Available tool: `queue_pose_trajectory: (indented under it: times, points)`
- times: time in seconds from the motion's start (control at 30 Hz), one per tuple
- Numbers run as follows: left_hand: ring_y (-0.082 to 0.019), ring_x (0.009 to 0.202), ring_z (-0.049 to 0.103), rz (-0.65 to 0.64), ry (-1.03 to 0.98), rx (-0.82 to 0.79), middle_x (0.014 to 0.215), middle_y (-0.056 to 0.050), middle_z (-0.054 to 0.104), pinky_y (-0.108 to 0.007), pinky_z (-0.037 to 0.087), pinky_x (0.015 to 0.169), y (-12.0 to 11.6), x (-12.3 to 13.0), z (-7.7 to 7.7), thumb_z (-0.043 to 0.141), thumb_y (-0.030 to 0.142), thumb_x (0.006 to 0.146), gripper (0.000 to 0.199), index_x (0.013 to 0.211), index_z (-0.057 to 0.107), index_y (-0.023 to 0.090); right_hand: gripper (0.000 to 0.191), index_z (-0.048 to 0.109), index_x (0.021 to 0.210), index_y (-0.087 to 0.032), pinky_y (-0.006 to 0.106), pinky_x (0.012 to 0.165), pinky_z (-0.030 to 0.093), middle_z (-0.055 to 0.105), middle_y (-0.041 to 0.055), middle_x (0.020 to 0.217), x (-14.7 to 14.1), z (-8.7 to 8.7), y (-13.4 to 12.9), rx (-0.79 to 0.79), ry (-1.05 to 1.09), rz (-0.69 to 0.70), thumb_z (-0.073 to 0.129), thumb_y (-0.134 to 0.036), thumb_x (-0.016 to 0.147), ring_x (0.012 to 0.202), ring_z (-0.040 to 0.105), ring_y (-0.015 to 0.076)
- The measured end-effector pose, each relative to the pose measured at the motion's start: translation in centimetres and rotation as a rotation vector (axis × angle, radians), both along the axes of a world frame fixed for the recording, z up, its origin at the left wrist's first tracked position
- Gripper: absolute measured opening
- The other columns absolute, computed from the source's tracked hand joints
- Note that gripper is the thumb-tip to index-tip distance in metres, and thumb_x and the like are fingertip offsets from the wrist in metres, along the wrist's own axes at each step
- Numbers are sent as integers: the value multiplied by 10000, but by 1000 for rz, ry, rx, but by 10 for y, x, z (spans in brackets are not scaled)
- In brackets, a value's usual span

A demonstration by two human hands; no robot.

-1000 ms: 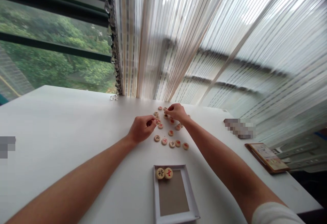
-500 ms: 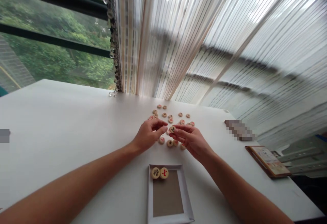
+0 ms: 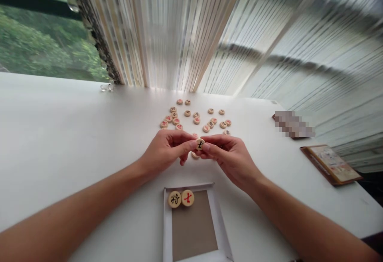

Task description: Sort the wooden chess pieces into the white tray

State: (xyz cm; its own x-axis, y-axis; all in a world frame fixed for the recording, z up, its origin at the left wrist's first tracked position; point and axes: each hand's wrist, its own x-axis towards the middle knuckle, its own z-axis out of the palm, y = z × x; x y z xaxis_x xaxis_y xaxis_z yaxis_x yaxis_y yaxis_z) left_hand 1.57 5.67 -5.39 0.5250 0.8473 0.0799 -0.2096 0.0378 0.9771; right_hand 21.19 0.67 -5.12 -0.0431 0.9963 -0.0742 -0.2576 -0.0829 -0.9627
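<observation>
A round wooden piece with a black character (image 3: 200, 144) is pinched between my left hand (image 3: 167, 149) and my right hand (image 3: 229, 154), its face turned up toward me. Both hands are above the table, fingers closed on the piece's two sides. Below them lies a shallow white box (image 3: 168, 230) with a brown bottom. Two pieces sit side by side in its upper left corner: one with a black character (image 3: 174, 199) and one with a red character (image 3: 188, 198). Several loose pieces lie beyond my hands, among them a red-marked one (image 3: 196, 121); some are partly hidden by my fingers.
The white table (image 3: 119, 118) reaches back to a string curtain (image 3: 167, 34) and a window. At the right lie a brown-edged booklet or box (image 3: 332, 164) and a blurred, pixelated object (image 3: 295, 124). Clear beads (image 3: 107, 87) rest at the back left edge.
My left hand has moved in to grip the piece that my right hand alone held before. The view has tipped down, so the scattered pieces show more fully.
</observation>
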Motion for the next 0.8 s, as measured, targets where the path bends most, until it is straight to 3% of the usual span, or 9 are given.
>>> queue_pose_trajectory:
  times: [0.33,0.53,0.8]
  points:
    - [-114,529,611,16,37,-6,697,-47,753,-222,546,473,-1,-1,2,908,339,773,247,879,844,126,241,882,978,-245,398,767,694,853,64,884,4,-5,-1,108,-89,-28,974,-334,774,776,823,240]
    - [-121,539,639,38,70,46,696,-46,764,-222,575,502,-2,1,0,896,362,800,270,938,859,133,264,879,897,-242,354,684,672,829,41,809,0,2,-2,199,-150,-64,1018,-338,694,725,791,218]
    - [-134,540,650,57,116,75,704,-62,778,-233,573,503,-3,2,0,937,476,753,383,907,864,133,248,867,850,-238,352,715,679,822,45,822,-2,2,-2,215,-181,-57,1007,-382,705,747,787,212]
